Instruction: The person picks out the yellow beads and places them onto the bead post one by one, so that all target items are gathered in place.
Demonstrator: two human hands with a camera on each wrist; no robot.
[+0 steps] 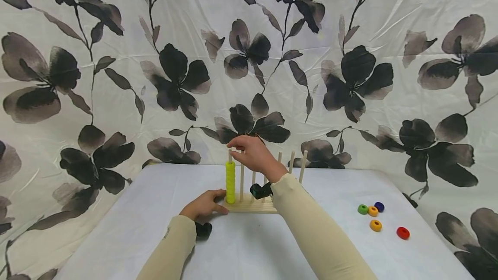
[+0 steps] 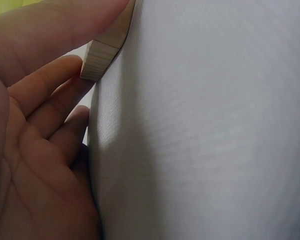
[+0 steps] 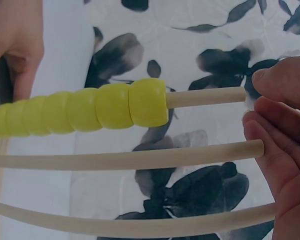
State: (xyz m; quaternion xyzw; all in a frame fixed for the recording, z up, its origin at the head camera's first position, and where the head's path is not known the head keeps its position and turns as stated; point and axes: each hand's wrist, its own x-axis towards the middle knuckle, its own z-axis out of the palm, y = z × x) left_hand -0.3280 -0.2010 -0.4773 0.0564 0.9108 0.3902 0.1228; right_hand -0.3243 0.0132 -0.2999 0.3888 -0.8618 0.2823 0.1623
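A wooden peg rack has a flat base [image 1: 250, 206] and several upright pegs [image 3: 125, 161]. A column of yellow beads [image 1: 230, 182] is stacked on its leftmost peg, whose bare upper end [image 3: 207, 96] sticks out above them. My left hand [image 1: 204, 205] holds the left end of the base, thumb at the front and fingers around the end. My right hand [image 1: 254, 155] is at the top of the leftmost peg. In the right wrist view its thumb [image 3: 280, 80] and bent fingers are beside the peg's tip, with no bead between them.
On the white tabletop [image 1: 311, 237] to the right lie loose beads: a green one [image 1: 362, 209], a blue one [image 1: 379, 206], two orange ones [image 1: 375, 225] and a red one [image 1: 403, 233]. A flower-printed cloth [image 1: 249, 3] hangs behind the table.
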